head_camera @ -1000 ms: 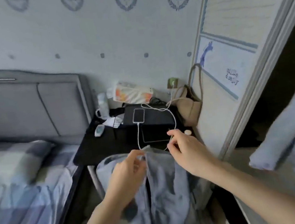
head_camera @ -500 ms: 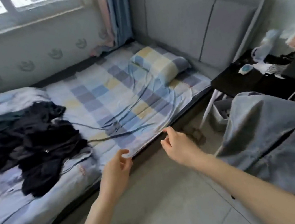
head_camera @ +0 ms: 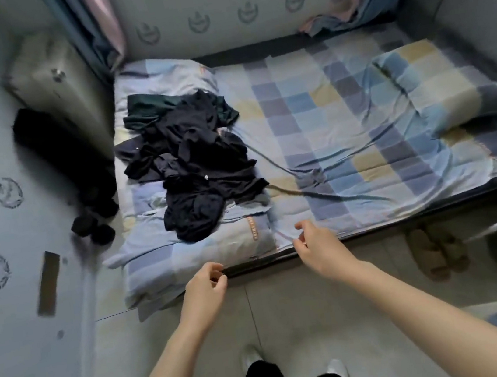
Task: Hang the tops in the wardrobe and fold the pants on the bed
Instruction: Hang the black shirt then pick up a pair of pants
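Both of my hands were empty, fingers loosely curled: left hand (head_camera: pixel 205 285) and right hand (head_camera: pixel 314 244) hovered at the near edge of the bed (head_camera: pixel 348 155). I saw the pile of dark clothes (head_camera: pixel 192 164) on its left part, pillow (head_camera: pixel 440 87) at right.

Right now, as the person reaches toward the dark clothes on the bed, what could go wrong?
1. The dark clothes lie in one tangled heap, so pulling one piece may drag others off the bed edge.
2. Tops and pants look alike in that heap; a wrong garment may be picked.
3. Both the left hand and right hand are empty above the floor, and slippers near the bed could trip a step sideways.
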A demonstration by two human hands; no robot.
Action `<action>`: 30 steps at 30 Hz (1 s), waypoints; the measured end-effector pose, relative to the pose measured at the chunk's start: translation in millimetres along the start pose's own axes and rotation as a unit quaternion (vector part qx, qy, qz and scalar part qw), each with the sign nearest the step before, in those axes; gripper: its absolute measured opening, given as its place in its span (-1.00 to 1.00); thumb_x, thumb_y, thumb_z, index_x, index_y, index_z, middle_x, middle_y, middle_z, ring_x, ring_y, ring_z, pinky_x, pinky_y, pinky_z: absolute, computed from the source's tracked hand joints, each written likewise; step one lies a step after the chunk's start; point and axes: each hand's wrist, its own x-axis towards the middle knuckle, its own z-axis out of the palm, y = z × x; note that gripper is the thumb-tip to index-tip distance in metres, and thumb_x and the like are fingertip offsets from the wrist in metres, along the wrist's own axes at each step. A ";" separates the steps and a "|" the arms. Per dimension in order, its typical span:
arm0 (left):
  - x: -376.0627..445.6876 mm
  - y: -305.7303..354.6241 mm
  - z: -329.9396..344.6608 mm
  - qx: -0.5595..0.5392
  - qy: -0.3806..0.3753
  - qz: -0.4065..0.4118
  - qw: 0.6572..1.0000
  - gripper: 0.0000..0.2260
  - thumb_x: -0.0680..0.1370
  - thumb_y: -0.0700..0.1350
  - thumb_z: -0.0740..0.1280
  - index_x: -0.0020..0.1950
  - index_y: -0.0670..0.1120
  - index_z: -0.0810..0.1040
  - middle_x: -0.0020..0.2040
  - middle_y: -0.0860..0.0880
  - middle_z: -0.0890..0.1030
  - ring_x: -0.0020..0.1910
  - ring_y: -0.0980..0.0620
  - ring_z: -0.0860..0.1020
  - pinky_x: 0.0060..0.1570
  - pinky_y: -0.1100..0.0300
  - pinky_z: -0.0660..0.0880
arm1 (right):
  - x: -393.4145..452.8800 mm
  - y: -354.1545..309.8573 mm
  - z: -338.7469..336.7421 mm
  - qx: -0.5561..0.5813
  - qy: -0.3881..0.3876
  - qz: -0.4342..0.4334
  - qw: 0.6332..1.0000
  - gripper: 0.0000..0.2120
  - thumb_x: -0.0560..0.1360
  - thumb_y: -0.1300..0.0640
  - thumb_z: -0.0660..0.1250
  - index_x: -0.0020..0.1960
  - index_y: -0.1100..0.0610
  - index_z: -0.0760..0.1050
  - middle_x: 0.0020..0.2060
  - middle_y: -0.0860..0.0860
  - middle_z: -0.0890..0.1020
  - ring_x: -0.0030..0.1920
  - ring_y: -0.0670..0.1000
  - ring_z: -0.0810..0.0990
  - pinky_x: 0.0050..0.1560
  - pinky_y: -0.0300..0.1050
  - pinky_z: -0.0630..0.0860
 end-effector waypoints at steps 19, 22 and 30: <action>331.7 -68.0 36.1 0.139 -0.116 -0.140 0.973 -0.48 0.54 -0.14 0.32 0.48 -0.15 0.27 0.45 -0.12 0.34 0.41 -0.13 0.31 0.31 -0.03 0.37 | 400.8 -1.1 100.2 -0.156 -0.163 0.002 0.974 -0.68 0.60 0.10 0.15 0.29 0.23 0.29 0.23 0.21 0.41 0.15 0.22 0.45 0.13 0.05 0.44; 379.1 -83.8 66.9 0.173 -0.130 -0.133 0.967 -0.59 0.54 -0.10 0.31 0.39 -0.11 0.42 0.54 -0.08 0.21 0.52 -0.10 0.15 0.40 0.02 0.26 | 460.3 11.3 128.8 -0.245 -0.189 -0.039 0.950 -0.73 0.61 0.08 0.13 0.24 0.20 0.38 0.28 0.17 0.33 0.17 0.23 0.37 0.22 0.02 0.36; 438.9 -133.7 121.7 0.280 -0.189 -0.142 0.931 -0.33 0.56 -0.13 0.29 0.59 0.03 0.04 0.61 0.07 -0.12 0.58 -0.10 -0.05 0.49 -0.11 0.06 | 543.3 48.9 188.0 -0.326 -0.225 -0.084 0.914 -0.44 0.51 0.10 0.23 0.48 0.05 0.15 0.42 0.09 0.31 0.41 0.27 0.18 0.42 0.13 0.15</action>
